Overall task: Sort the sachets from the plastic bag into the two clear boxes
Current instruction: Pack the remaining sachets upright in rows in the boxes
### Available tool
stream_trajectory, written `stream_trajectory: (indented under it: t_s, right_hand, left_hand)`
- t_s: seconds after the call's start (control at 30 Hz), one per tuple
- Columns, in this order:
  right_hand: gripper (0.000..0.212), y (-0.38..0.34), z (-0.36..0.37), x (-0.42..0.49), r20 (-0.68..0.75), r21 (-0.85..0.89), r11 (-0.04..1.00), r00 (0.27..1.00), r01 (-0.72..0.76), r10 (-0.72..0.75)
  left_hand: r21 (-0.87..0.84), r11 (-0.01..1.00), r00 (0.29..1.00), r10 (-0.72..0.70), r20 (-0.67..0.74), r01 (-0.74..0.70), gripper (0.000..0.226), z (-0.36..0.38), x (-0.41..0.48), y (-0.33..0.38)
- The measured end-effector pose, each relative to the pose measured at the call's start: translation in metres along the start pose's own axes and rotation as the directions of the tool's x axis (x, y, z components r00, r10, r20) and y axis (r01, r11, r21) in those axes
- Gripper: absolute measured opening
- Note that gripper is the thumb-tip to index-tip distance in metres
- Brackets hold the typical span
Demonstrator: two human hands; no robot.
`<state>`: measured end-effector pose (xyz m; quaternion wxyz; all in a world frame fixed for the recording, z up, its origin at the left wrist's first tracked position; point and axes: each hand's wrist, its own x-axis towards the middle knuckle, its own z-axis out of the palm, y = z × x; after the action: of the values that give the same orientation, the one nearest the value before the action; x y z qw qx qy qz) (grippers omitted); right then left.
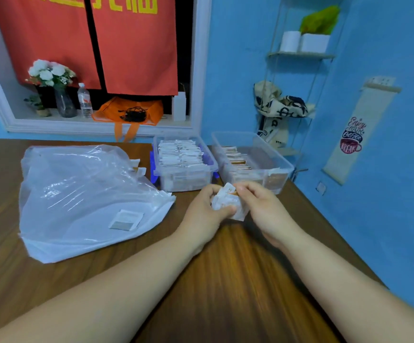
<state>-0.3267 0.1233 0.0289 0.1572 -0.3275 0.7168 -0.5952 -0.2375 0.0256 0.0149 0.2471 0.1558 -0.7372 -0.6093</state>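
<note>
Both hands were over the table (238,268), just in front of the two boxes. The left hand (204,210) was curled round a small bunch of sachets (227,203), with the thumb pressed on its lower face and the fingers wrapped behind it. The right hand (260,206) pinched the same bunch at its upper right edge, fingertips closed on the top sachet, which bore orange print. The bunch sat between the two hands, just short of the boxes' near walls. Whether its lower corner touched the table could not be told, nor how many sachets it held.

The left box (185,170) stood just beyond the left hand, packed near to the rim with white sachets on edge. The right box (275,151) stood just beside it, beyond the right hand. It held a row of brown-edged sachets along its left side, and its right side was less full.

The bag (77,194) lay flat and crumpled on the table, left of the hands and apart from them. One sachet (126,220) showed through the film near the bag's near edge. A few sachet corners (136,168) poked out at its far right edge, near the left box.

On the ledge behind stood a vase of flowers (50,74) and a bottle (84,100).
</note>
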Motion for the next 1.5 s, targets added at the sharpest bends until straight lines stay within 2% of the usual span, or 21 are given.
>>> stream_trajectory:
  t_s: [0.13, 0.27, 0.33, 0.43, 0.53, 0.63, 0.77, 0.87, 1.0, 1.13, 1.23, 1.5]
  right_hand:
    - [0.029, 0.011, 0.008, -0.002, 0.058, 0.049, 0.998, 0.998, -0.034, 0.031]
    - [0.024, 0.010, 0.012, -0.003, 0.142, 0.134, 0.988, 0.988, -0.081, 0.062]
    - [0.032, 0.010, 0.010, -0.004, 0.204, 0.116, 0.988, 0.976, -0.099, 0.074]
    - [0.051, 0.010, 0.004, -0.009, 0.289, -0.097, 0.995, 0.957, -0.002, 0.030]
    - [0.057, 0.012, -0.001, -0.012, 0.337, -0.306, 0.940, 0.941, 0.153, -0.044]
    - [0.052, 0.013, -0.005, -0.010, 0.286, -0.285, 0.941, 0.953, 0.181, -0.097]
    - [0.038, 0.015, -0.007, -0.008, 0.309, -0.248, 0.958, 0.949, 0.143, -0.062]
    - [0.037, 0.015, -0.007, -0.008, 0.319, -0.281, 0.948, 0.946, 0.148, -0.053]
    - [0.040, 0.016, -0.003, -0.010, 0.331, -0.370, 0.909, 0.942, 0.189, -0.061]
    - [0.037, 0.016, -0.001, -0.008, 0.337, -0.378, 0.904, 0.939, 0.201, -0.068]
    - [0.032, 0.014, -0.006, -0.003, 0.343, -0.379, 0.899, 0.936, 0.218, -0.083]
    - [0.025, -0.027, -0.064, 0.025, 0.326, -0.274, 0.933, 0.935, 0.234, -0.139]
  left_hand:
    - [0.299, 0.953, 0.999, 0.042, 0.030, -0.049, 0.034, -0.007, 0.002, -0.009]
    - [0.335, 0.939, 0.996, 0.054, 0.067, -0.074, 0.041, -0.015, -0.001, -0.010]
    - [0.340, 0.936, 0.992, 0.049, 0.118, -0.086, 0.045, -0.015, -0.004, -0.009]
    - [0.369, 0.923, 0.981, 0.038, 0.189, -0.107, 0.046, -0.014, -0.007, -0.008]
    - [0.414, 0.900, 0.982, 0.065, 0.177, -0.134, 0.042, -0.015, -0.007, -0.009]
    - [0.424, 0.898, 0.991, 0.079, 0.112, -0.120, 0.042, -0.017, -0.006, -0.012]
    - [0.462, 0.885, 0.997, 0.031, 0.075, -0.063, 0.047, -0.018, -0.002, -0.014]
    - [0.512, 0.859, 0.998, -0.009, 0.060, -0.023, 0.052, -0.019, -0.001, -0.016]
    - [0.588, 0.808, 0.996, -0.009, 0.084, -0.042, 0.044, -0.018, -0.002, -0.017]
    - [0.611, 0.791, 0.996, -0.026, 0.086, -0.032, 0.039, -0.017, -0.002, -0.012]
    - [0.621, 0.782, 0.995, -0.009, 0.098, -0.054, 0.033, -0.017, -0.002, -0.006]
    - [0.504, 0.849, 0.987, 0.118, 0.110, -0.158, 0.025, 0.011, 0.026, 0.042]
